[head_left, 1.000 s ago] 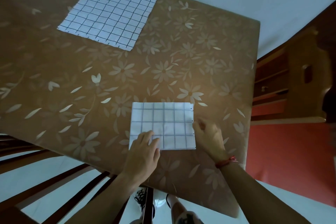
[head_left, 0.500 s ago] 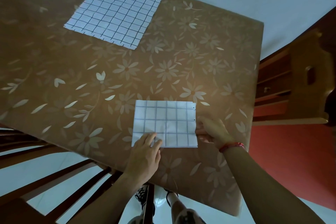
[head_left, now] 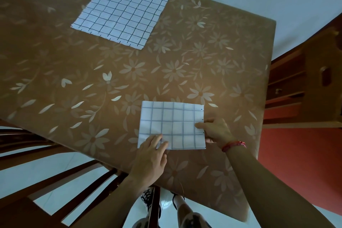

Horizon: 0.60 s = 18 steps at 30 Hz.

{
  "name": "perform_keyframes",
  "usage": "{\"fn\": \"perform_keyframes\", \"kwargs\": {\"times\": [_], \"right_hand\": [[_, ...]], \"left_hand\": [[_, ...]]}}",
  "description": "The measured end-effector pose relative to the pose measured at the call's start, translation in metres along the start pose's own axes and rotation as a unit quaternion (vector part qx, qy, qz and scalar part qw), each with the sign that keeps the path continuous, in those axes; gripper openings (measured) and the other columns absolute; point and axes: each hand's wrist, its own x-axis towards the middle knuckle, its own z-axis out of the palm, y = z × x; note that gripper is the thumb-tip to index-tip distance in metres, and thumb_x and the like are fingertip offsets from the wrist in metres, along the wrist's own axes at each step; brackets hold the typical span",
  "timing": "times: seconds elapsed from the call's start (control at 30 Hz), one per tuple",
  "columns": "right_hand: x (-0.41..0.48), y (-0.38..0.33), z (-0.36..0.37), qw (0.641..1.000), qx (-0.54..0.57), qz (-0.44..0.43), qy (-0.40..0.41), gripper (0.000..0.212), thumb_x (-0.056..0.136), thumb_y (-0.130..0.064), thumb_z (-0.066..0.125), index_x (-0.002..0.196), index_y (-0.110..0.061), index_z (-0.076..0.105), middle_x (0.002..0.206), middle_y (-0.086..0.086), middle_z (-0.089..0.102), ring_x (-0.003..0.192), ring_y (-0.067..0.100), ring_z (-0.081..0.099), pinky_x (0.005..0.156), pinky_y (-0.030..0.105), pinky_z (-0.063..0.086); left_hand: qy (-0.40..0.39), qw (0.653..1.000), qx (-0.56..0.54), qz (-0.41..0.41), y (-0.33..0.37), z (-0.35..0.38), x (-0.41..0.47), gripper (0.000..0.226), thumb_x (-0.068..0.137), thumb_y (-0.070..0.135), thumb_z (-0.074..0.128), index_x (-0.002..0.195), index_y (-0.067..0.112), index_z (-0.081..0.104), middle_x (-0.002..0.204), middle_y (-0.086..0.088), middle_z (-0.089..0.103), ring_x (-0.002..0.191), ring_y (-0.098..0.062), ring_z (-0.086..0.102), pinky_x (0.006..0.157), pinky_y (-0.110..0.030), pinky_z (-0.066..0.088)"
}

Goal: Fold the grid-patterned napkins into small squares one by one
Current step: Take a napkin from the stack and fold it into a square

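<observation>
brown tablecloth (head_left: 203, 61) printed with pale flowers fills most of the view, with a dark wooden chair (head_left: 55, 181) at its near left edge. one unfolded napkin (head_left: 122, 9), white with a dark grid, lies flat at the far side. a smaller folded napkin (head_left: 172, 122) lies close to the near right edge. the left hand (head_left: 149, 157) rests on its near left corner, fingers straight and close together. the right hand (head_left: 216, 131) pinches its right edge, one digit on top, others tucked beneath. a red bracelet (head_left: 234, 145) circles the right wrist.
</observation>
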Motion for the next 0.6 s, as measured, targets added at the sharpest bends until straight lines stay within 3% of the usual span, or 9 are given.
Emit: {"fn": "perform_keyframes", "kwargs": {"times": [0.1, 0.2, 0.3, 0.4, 0.5, 0.6], "right_hand": [[-0.004, 0.001, -0.001, 1.000, -0.003, -0.019, 0.011, 0.012, 0.076, -0.013, 0.074, 0.083, -0.004, 0.071, 0.076, 0.013, 0.071, 0.060, 0.024, 0.064, 0.054, 0.031, 0.052], [-0.010, 0.004, 0.000, 0.998, 0.064, -0.005, 0.017, 0.014, 0.076, -0.011, 0.075, 0.085, -0.001, 0.071, 0.069, 0.014, 0.065, 0.047, 0.019, 0.056, 0.042, 0.022, 0.042], [-0.021, 0.005, 0.005, 0.988, 0.153, 0.011, 0.024, 0.016, 0.076, -0.009, 0.075, 0.088, 0.000, 0.069, 0.070, 0.016, 0.063, 0.050, 0.020, 0.052, 0.048, 0.026, 0.044], [-0.034, 0.006, 0.013, 0.973, 0.227, 0.024, 0.015, 0.010, 0.080, -0.001, 0.069, 0.087, 0.003, 0.062, 0.058, 0.010, 0.058, 0.037, 0.014, 0.047, 0.039, 0.020, 0.041], [-0.046, 0.007, 0.019, 0.962, 0.268, 0.044, -0.038, 0.007, 0.081, 0.002, 0.066, 0.085, 0.000, 0.061, 0.046, 0.002, 0.055, 0.033, 0.011, 0.048, 0.041, 0.023, 0.042], [-0.051, 0.012, 0.021, 0.964, 0.233, 0.048, -0.115, 0.026, 0.081, 0.001, 0.067, 0.106, 0.006, 0.063, 0.063, 0.008, 0.067, 0.046, 0.014, 0.059, 0.050, 0.028, 0.048]], "left_hand": [[-0.003, 1.000, 0.000, -0.005, 0.002, 0.000, -0.001, 0.054, 0.084, 0.033, 0.069, 0.131, 0.016, 0.049, 0.137, -0.007, 0.051, 0.129, -0.025, 0.048, 0.101, -0.040, 0.048], [0.012, 1.000, 0.014, -0.014, 0.010, -0.005, 0.002, 0.067, 0.077, 0.039, 0.074, 0.133, 0.013, 0.047, 0.136, -0.009, 0.053, 0.127, -0.027, 0.050, 0.102, -0.042, 0.046], [0.026, 0.999, 0.038, -0.023, 0.024, -0.010, 0.009, 0.073, 0.072, 0.045, 0.077, 0.131, 0.013, 0.049, 0.132, -0.009, 0.056, 0.122, -0.028, 0.053, 0.097, -0.043, 0.049], [0.025, 0.997, 0.056, -0.043, 0.036, -0.008, 0.016, 0.075, 0.073, 0.046, 0.076, 0.133, 0.010, 0.051, 0.130, -0.013, 0.058, 0.120, -0.030, 0.056, 0.091, -0.044, 0.052], [0.033, 0.996, 0.043, -0.065, 0.041, -0.003, 0.020, 0.073, 0.073, 0.040, 0.076, 0.133, 0.008, 0.052, 0.125, -0.016, 0.060, 0.114, -0.032, 0.058, 0.085, -0.045, 0.053], [0.036, 0.998, 0.022, -0.056, 0.041, 0.000, 0.018, 0.078, 0.064, 0.029, 0.084, 0.132, 0.007, 0.050, 0.119, -0.017, 0.061, 0.108, -0.033, 0.060, 0.080, -0.045, 0.055]]}}
